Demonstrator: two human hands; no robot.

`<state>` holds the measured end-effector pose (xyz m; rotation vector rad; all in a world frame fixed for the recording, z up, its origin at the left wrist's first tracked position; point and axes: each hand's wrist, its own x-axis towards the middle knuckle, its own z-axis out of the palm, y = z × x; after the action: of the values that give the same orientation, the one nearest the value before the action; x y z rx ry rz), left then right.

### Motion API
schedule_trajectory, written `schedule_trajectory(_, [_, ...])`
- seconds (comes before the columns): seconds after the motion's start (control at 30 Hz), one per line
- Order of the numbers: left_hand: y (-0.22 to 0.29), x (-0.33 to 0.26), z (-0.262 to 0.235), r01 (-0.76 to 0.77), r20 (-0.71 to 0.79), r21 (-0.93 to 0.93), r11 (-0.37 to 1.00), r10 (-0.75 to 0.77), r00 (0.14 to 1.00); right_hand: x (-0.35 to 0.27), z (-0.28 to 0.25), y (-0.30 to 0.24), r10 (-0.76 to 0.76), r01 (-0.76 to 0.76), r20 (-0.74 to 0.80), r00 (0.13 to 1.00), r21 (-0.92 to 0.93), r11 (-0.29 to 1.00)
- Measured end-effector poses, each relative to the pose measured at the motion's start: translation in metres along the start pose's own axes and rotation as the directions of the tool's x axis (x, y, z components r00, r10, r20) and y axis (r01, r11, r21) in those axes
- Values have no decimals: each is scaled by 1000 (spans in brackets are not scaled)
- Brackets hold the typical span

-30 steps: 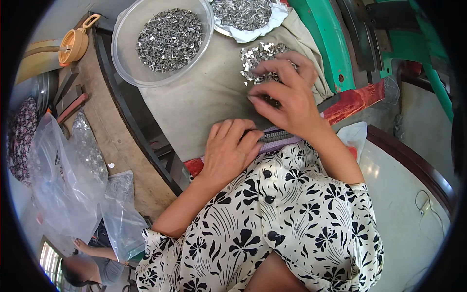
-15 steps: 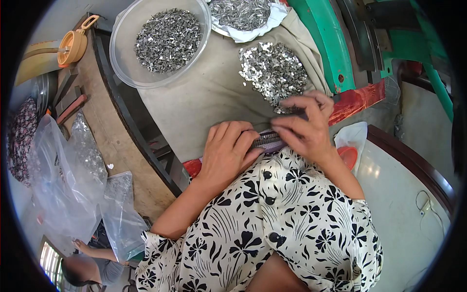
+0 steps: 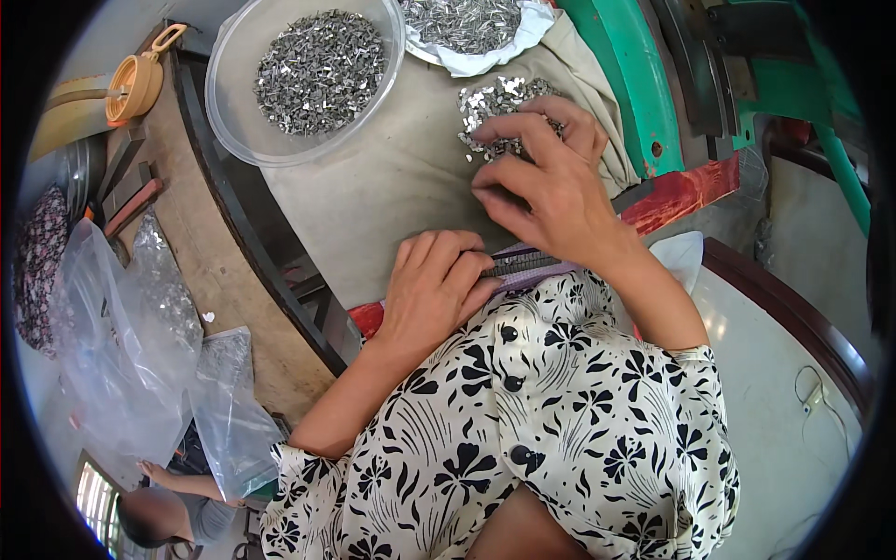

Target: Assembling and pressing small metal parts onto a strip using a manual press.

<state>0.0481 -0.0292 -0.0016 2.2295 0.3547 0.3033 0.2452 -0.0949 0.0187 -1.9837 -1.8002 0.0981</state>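
Observation:
A narrow dark ridged strip (image 3: 523,262) with a purple-edged backing lies along the near edge of the cloth, close to my body. My left hand (image 3: 429,289) rests over the strip's left end, fingers curled and thumb closed against it. Above the strip, my right hand (image 3: 558,191) hovers at the near side of a heap of small shiny metal pieces (image 3: 509,95), covering much of it. The thumb and forefinger of that hand come together at their tips; whatever is between them is too small to make out. Its other fingers are bent over the heap.
A clear round tub (image 3: 219,107) of small metal pieces stands at the far left of the cloth (image 3: 373,201). Beside it is a white-lined bowl (image 3: 499,63) of shiny pieces. Green machine parts (image 3: 621,89) border the right. Plastic bags (image 3: 126,345) and another person (image 3: 191,509) are at left.
My right hand has moved up and left from the strip to the metal heap, uncovering more of the strip. My left hand has stayed at the strip's left end.

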Motion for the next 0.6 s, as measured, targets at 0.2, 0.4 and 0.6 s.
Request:
schedule_trajectory(0.2, [1,4,1,-14,7,37,999,14,1000,-20,1,-3,54,-56,28,998,78,995])
schedule_trajectory(0.4, [1,9,7,-53,-25,41,998,54,998,-61,-15,-12,150,-145,-23,988,151,978])
schedule_trajectory(0.6, [2,7,8,-73,-7,72,995,74,997,-87,-14,-16,179,-184,48,983,173,967])
